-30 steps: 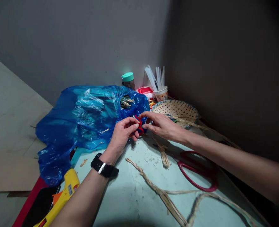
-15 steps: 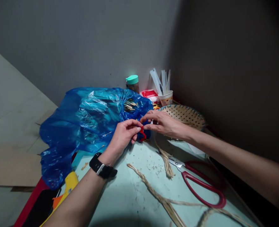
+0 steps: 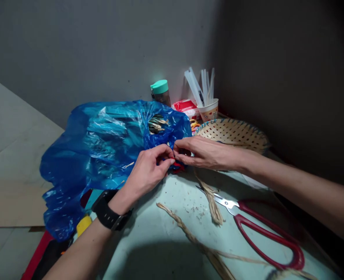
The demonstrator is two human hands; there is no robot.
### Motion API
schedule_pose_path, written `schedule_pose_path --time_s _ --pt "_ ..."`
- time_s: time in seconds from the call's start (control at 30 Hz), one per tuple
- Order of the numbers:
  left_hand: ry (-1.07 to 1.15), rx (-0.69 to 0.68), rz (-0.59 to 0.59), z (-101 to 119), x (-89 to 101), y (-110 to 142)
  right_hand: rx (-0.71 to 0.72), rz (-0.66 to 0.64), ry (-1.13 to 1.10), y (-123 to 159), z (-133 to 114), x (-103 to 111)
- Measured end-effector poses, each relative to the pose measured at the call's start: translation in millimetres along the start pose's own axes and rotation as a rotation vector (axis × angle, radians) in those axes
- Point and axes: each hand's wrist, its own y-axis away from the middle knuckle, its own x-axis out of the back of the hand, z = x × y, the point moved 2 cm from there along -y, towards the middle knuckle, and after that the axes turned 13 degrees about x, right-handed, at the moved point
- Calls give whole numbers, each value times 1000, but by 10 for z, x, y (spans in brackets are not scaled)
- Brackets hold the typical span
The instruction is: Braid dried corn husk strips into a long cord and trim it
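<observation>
Over the table's far part, my left hand [image 3: 152,167] is closed in a pinch, thumb against forefinger, on a thin red strand [image 3: 178,167]. My right hand [image 3: 202,151] meets it from the right, its fingertips pinched together at the same spot. The strand's lower part hangs in a bend below the fingers; the rest is hidden by them. Just behind the hands lies a blue plastic bag [image 3: 110,132] with dried stalks [image 3: 158,124] showing at its opening. A braided fibre strip [image 3: 211,200] lies near my right hand.
Red-handled scissors [image 3: 265,233] lie to the right, a longer braided strand [image 3: 195,241] in front. Behind stand a woven basket [image 3: 233,132], a paper cup [image 3: 209,111] of clear sticks, a red-and-white packet [image 3: 186,107] and a teal-lidded jar [image 3: 160,87]. Walls close the back and right.
The fingertips of both hands have come closer together, and less of the red strand shows. The camera view has shifted slightly; the things on the table lie as before.
</observation>
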Motion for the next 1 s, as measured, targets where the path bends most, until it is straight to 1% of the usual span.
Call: schedule_pose_path --time_s 0.07,0.1,0.17,0.27,0.33,0.43,0.6,0.73,0.9,1.0 --pt "-78 -20 42 12 38 21 21 10 0 -2 2 6" --pt "-76 -13 41 14 51 29 29 19 -7 -2 8 8" --pt "3 39 -13 10 60 33 37 33 -37 -2 27 6" --pt "183 133 -116 8 47 20 45 42 -111 -6 61 -14" --pt "270 164 -137 17 34 9 49 50 -167 -10 83 -35" --pt "337 189 -121 31 9 9 49 72 -222 -17 102 -69" --pt "378 222 -97 43 -22 65 -2 100 -227 -24 97 -108" --pt "405 210 -69 39 -9 98 3 129 -256 -26 53 -139" --pt "477 191 -82 21 -4 92 -8 249 -133 -19 -23 -176" --pt "454 186 -87 22 1 92 18 259 -91 -11 -40 -186"
